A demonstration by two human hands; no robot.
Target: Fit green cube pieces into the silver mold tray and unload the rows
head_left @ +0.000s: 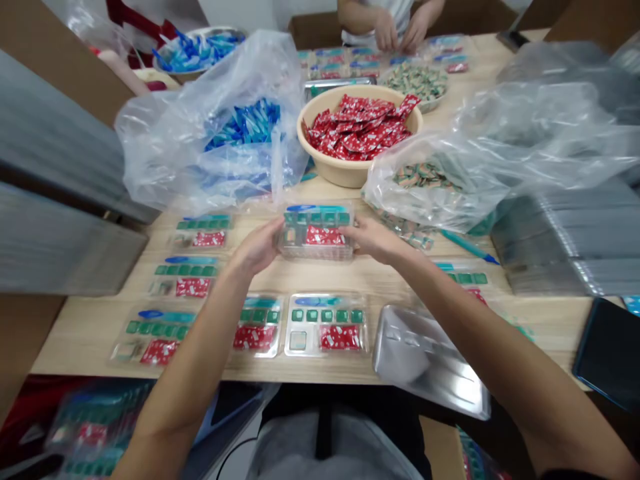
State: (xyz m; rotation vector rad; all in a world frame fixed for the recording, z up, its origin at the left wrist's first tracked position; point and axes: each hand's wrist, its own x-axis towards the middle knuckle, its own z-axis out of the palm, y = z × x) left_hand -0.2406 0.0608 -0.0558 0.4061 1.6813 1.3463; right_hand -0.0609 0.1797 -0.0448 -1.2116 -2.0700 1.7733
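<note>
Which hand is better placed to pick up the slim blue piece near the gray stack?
Probably the right hand: it's nearer the slim blue piece; the left hand is across the packed tray. Both hold that tray, though.

Head view, forward and down over table (296,277)

Pale wood-grain table (90,340) — spread with filled clear trays (327,325), a shiny metal tray (440,377) jutting past the near edge, a beige basin (345,175) of red packets (357,127), plastic bags (165,147) on either side, a slim teal-and-blue item (469,247).
</note>
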